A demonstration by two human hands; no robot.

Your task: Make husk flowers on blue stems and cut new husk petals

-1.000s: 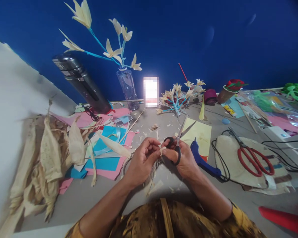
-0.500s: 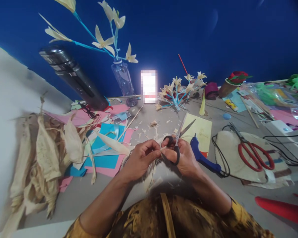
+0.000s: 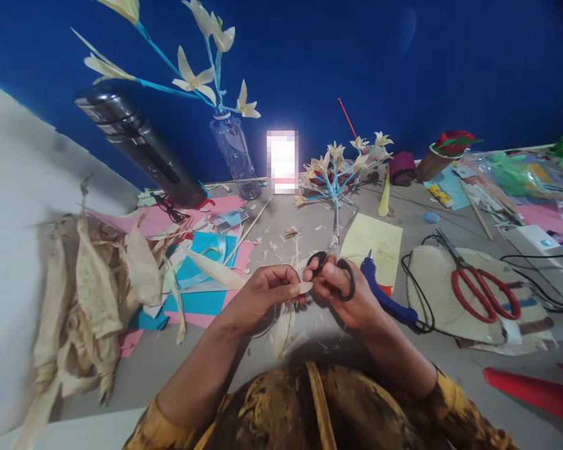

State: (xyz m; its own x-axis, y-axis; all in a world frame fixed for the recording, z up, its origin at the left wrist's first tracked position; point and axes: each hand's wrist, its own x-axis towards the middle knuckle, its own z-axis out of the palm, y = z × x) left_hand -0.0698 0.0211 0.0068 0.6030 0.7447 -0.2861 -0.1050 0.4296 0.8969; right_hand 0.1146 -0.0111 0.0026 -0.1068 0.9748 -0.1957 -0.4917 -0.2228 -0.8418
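While pinching strip (image 3: 304, 287) in left hand (image 3: 267, 295) above scraps (image 3: 284, 330), holds scissors (image 3: 353, 284) looped over right hand (image 3: 351, 307), likely to leave fingertips (image 3: 308, 274) free near strip; can't make out blades.

Scissors (image 3: 353, 284) and glue gun (image 3: 381, 294) suggest a craft workspace.

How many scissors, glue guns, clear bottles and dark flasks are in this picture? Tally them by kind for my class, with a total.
Scissors: 2 (black-handled pair in the right hand, red-handled pair)
Glue guns: 1 (blue glue gun)
Clear bottles: 1 (clear bottle)
Dark flasks: 1 (dark flask)
Total: 5
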